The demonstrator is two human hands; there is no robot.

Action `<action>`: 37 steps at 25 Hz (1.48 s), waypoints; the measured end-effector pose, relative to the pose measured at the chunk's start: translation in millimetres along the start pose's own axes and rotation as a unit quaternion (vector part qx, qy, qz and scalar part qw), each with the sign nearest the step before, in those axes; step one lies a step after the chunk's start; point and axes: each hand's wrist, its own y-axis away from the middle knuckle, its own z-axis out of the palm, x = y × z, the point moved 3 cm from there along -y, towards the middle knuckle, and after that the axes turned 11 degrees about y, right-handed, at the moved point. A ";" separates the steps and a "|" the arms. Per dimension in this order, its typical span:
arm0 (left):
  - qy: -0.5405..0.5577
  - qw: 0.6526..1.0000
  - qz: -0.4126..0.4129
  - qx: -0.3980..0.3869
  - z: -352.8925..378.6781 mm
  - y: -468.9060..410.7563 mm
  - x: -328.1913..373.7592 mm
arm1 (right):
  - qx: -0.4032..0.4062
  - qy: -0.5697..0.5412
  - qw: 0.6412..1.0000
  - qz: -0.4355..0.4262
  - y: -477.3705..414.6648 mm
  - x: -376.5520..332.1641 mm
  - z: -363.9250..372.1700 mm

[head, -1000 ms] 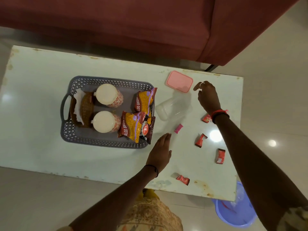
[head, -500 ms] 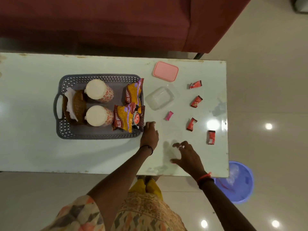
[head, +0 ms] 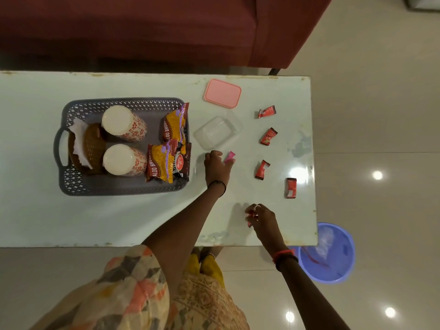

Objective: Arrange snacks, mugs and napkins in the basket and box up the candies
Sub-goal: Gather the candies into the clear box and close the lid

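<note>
Pale table (head: 35, 210): left grip (head: 217, 166) pinches crinkled pink candy (head: 230, 156), right grip (head: 262, 219) pinches red candy (head: 250, 213).

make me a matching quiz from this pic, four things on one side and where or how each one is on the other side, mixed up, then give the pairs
Things
1. pink lid
2. clear box
3. mugs
4. right hand

Places or states
A. inside the grey basket
B. pinches a red candy
C. lies flat near the far edge of the table, off the box
D. open and empty, just beside the basket

Pairs: 1-C, 2-D, 3-A, 4-B
</note>
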 end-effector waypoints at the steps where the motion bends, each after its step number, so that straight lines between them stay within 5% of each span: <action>1: -0.011 1.000 0.000 0.002 2.8 -2.7 1.4 | 0.016 -0.038 0.999 0.018 1.5 -0.1 -5.3; 15: 0.025 1.000 0.010 -0.008 -23.0 33.3 -15.8 | 0.131 -0.283 0.946 0.085 -59.5 -59.3 -90.8; 22: 0.067 0.998 -0.006 0.001 -41.4 42.3 -11.0 | 0.181 -0.132 0.975 -0.015 -148.7 -142.6 -103.1; 29: 0.109 0.994 -0.004 0.002 -49.5 36.4 -2.6 | 0.117 -0.057 0.990 -0.051 -170.8 -144.1 -94.6; 37: 0.046 0.993 0.104 -0.016 -42.9 17.6 54.9 | 0.223 -0.070 0.970 0.073 -134.5 -83.9 -106.7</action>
